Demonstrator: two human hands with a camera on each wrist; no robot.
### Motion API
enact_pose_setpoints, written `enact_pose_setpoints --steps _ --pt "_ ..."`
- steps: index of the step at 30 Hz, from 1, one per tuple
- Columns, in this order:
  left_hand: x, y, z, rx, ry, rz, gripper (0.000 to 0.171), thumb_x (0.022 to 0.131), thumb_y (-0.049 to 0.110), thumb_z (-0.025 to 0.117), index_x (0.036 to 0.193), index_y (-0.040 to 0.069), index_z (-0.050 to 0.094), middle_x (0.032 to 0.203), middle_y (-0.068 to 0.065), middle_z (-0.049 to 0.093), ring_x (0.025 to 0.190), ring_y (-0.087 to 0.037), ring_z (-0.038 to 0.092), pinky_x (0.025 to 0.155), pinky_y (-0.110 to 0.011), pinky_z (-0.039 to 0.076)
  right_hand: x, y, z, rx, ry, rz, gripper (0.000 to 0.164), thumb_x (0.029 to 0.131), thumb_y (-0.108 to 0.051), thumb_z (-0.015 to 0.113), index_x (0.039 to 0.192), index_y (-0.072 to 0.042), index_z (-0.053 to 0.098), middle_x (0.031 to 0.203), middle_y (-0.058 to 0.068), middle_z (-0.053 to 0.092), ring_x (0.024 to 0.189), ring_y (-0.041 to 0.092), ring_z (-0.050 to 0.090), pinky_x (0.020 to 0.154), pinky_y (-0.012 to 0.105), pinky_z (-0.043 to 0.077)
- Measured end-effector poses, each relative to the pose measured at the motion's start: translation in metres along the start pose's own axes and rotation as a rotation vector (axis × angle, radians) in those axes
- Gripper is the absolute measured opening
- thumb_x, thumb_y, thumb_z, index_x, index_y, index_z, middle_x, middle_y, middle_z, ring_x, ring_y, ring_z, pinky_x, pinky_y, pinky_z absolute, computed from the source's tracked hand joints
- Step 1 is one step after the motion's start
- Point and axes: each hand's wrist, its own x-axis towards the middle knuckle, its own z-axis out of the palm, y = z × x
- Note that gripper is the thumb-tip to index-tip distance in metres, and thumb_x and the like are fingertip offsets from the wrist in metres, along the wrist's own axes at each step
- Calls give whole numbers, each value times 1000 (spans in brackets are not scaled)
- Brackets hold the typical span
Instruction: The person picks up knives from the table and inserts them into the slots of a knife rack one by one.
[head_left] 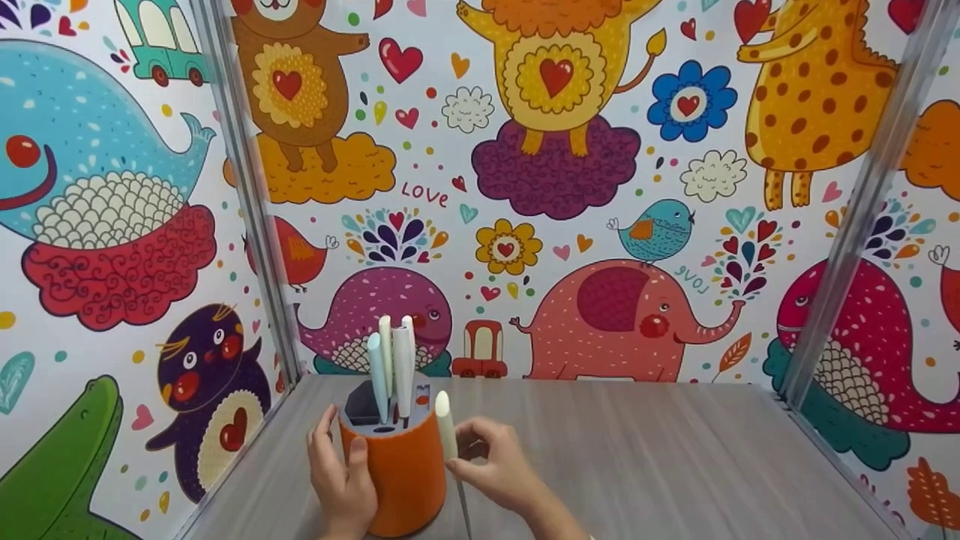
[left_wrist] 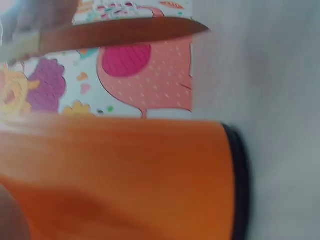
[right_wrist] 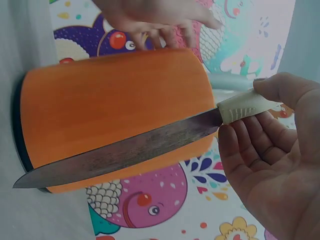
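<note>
An orange round knife block [head_left: 405, 480] stands upright on the table. My left hand [head_left: 341, 472] holds its left side, thumb at the front and fingers along the side. Several handles stick up from its grey top, among them a light blue handle [head_left: 377, 375] and a white one [head_left: 405, 360]. To the right of the block, my right hand [head_left: 499, 457] pinches the cream handle of a knife [right_wrist: 125, 152] between thumb and fingers. Its bare blade points down beside the block, the tip near the block's base in the right wrist view.
The grey wood-grain table [head_left: 637, 457] extends to the right of the hands. Behind it stands a wall [head_left: 442, 247] printed with cartoon animals, and similar panels flank both sides. Metal posts [head_left: 255, 187] mark the corners.
</note>
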Motion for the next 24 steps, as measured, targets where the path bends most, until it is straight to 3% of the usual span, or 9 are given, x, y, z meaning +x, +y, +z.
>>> enact_pose_setpoints --steps 4,7,12,18,21,24 --pt "-9 20 -2 -2 15 68 51 94 11 61 143 5 45 142 -16 50 128 -25 46 118 -28 33 -1 -2 8 3 -16 5 18 87 -19 75 103 -15 67 96 2 70 83 15 68 79 25 60" --pt "-16 35 -4 -4 23 106 49 91 7 65 138 6 51 137 -11 54 124 -17 49 109 -5 28 -2 -4 14 -3 -23 0 19 87 -20 75 103 -16 67 97 2 70 82 14 67 79 25 59" --pt "-26 56 -6 -47 -38 56 39 93 9 66 130 9 55 126 -1 57 115 -2 55 103 -6 37 -4 -6 20 -18 -10 -26 18 86 -20 76 102 -16 67 94 1 70 80 11 67 78 24 59" --pt "-28 64 -6 -74 -251 -8 43 93 16 69 133 13 54 123 5 59 115 -5 58 100 -12 45 -6 -7 25 -26 0 -76 16 87 -18 75 102 -17 68 93 1 70 79 9 68 76 24 60" --pt "-29 62 -3 -76 -323 15 43 92 19 71 133 13 57 122 5 61 112 -8 59 100 -14 47 -7 -8 28 -28 -4 -121 17 88 -18 74 103 -17 68 93 3 70 79 9 69 76 26 60" --pt "-29 59 -1 -87 -348 49 39 91 19 72 128 14 61 119 5 61 110 -7 60 99 -15 48 -7 -10 30 -29 -10 -146 16 88 -18 74 103 -17 68 94 4 70 78 8 68 75 26 61"
